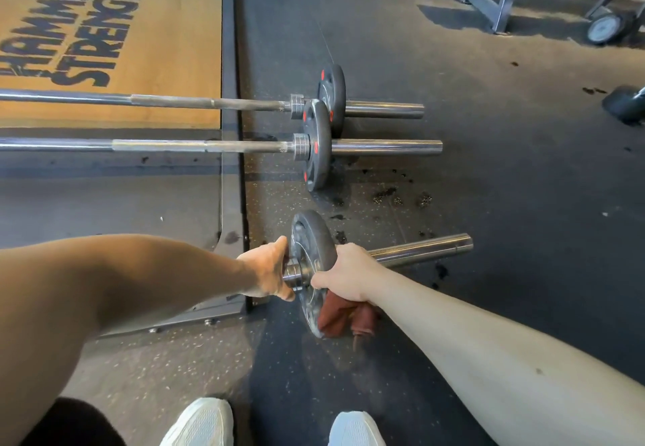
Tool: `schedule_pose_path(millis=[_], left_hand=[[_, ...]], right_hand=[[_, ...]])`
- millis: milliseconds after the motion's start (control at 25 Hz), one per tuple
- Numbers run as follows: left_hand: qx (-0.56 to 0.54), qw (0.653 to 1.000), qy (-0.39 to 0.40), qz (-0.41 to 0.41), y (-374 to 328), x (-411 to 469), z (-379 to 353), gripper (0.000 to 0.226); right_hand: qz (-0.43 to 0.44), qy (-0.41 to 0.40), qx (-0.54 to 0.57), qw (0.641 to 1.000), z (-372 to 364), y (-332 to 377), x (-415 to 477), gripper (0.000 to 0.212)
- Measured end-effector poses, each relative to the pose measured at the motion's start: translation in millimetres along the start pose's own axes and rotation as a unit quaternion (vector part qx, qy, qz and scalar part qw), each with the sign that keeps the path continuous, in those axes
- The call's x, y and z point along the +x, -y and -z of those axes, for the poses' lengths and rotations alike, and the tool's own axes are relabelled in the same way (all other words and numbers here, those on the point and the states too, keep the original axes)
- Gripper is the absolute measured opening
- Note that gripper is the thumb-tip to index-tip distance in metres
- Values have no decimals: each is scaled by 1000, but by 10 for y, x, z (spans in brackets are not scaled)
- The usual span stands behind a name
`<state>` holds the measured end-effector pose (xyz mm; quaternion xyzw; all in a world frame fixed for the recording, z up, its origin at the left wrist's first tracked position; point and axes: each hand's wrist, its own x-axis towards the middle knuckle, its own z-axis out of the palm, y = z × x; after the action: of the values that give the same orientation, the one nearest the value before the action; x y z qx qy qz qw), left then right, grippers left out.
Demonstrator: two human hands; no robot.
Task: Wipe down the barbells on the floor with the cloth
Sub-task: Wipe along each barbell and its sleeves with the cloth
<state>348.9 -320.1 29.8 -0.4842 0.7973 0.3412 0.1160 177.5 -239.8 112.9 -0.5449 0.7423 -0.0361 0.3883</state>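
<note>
Glossy chrome sleeve [424, 249], matt dark plate [314, 253] seemingly rubber-coated, soft rust-red cloth [343, 316], speckled rubber floor [488, 184].

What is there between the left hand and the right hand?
In the head view, the weight plate of the nearest barbell stands between the left hand and the right hand, which holds the reddish cloth.

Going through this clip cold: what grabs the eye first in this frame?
Both hands meet at the weight plate of the nearest barbell, low centre: the left hand grips its inner side, the right hand holds a reddish-brown cloth against its outer face. Beyond, two more barbells lie parallel, and a wooden platform lettered HAMMER STRENGTH fills the upper left.
</note>
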Motion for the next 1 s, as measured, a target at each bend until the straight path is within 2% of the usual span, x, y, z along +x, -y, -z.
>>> schedule_pose_path(millis=[200, 280, 400, 440, 480, 520, 560, 600, 680, 760, 880, 1000], left_hand=[[-22, 1000, -7, -3, 23, 34, 35, 78], [-16, 1000, 18, -3, -10, 63, 46, 80], [5, 997, 75, 1, -59, 89, 98, 104], [18, 995, 96, 3, -84, 74, 137, 116], [30, 993, 110, 9, -103, 44, 187, 126], [46, 992, 119, 17, -90, 5, 254, 132], [61, 991, 121, 20, -56, -58, 334, 132], [79, 989, 121, 26, 4, -125, 426, 125], [119, 984, 124, 36, 122, -347, 588, 103], [208, 971, 111, 40, 183, -635, 748, 99], [295, 947, 123, 36, 117, -1182, 1040, 82], [294, 950, 103, 25, -76, -1716, 1249, 57]], right_hand=[[-3, -9, 15, 1000, -121, 95, 159, 48], [-9, -8, 10, 1000, -86, 27, 189, 45], [-24, 11, 13, 1000, -38, -37, 166, 41], [-32, 16, 17, 999, -37, -40, 133, 53], [-42, 13, 19, 999, -19, -38, 107, 73], [-55, 10, 10, 998, 20, -13, 78, 95], [-65, 10, -16, 998, 85, 27, 28, 105], [-70, 0, -50, 996, 165, 64, -15, 101], [-65, -58, -90, 992, 319, 160, -152, 70], [-52, -140, -76, 986, 411, 286, -262, 48], [-28, -174, 38, 984, 461, 606, -395, 47], [-42, -113, 149, 981, 482, 1016, -599, 61]])
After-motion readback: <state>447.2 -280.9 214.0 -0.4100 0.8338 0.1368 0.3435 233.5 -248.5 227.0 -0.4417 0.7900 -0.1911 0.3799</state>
